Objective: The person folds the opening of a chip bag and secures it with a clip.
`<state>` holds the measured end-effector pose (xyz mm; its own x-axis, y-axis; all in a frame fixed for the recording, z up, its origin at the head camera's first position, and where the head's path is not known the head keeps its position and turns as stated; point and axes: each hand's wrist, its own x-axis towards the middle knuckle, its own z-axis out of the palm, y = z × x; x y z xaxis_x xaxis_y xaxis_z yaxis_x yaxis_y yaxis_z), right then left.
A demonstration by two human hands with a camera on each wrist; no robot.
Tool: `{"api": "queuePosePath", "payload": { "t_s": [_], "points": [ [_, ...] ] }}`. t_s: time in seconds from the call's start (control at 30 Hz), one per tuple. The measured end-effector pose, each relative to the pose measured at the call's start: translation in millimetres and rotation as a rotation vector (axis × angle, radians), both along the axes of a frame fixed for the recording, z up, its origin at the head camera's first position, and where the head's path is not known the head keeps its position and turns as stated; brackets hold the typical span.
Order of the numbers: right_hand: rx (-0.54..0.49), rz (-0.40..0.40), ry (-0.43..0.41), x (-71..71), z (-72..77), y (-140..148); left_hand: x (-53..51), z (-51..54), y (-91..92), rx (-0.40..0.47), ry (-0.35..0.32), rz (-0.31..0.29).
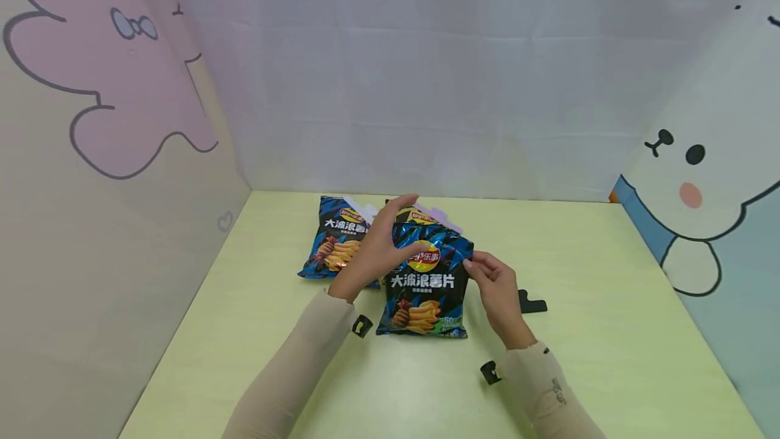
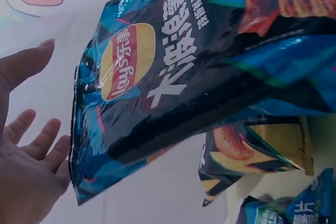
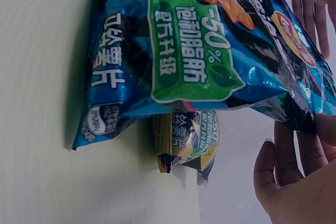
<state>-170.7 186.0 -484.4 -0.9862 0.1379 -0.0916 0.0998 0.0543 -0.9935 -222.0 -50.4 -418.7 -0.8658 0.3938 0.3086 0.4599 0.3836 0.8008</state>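
A blue-and-black potato chip bag (image 1: 426,317) stands upright near the middle of the table. My right hand (image 1: 496,290) pinches its upper right corner between thumb and fingers. My left hand (image 1: 384,242) is at the bag's upper left, thumb and fingers spread wide apart. In the left wrist view, the left fingers (image 2: 44,140) are beside the bag's top edge without gripping it; whether they touch it I cannot tell. Behind this bag is a yellow-and-black chip bag (image 3: 186,140), mostly hidden in the head view. Another blue chip bag (image 1: 326,249) is to the left, partly covered by my left hand.
A white strip-like piece (image 1: 358,207) is at the left bag's top, and a lilac one (image 1: 440,217) is at the yellow bag's top. A black angular piece (image 1: 533,303) lies right of my right hand. Walls enclose the table (image 1: 609,330) at back and sides.
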Motion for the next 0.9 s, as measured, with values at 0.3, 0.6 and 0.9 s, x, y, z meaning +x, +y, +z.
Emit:
{"api": "queuePosePath", "payload": {
  "t_s": [0.3, 0.6, 0.9],
  "points": [
    [-0.027, -0.001, -0.002, -0.5, -1.8, -1, -16.2, 9.7, 15.5, -0.184, 0.047, -0.064],
    [-0.028, 0.001, 0.039, -1.5, -0.2, 0, -21.1, 13.4, 17.0, -0.287, 0.028, 0.001],
    [-0.021, -0.002, 0.025, -0.1, -4.1, 2, -21.5, 13.3, 17.5, -0.293, 0.036, -0.009]
  ]
}}
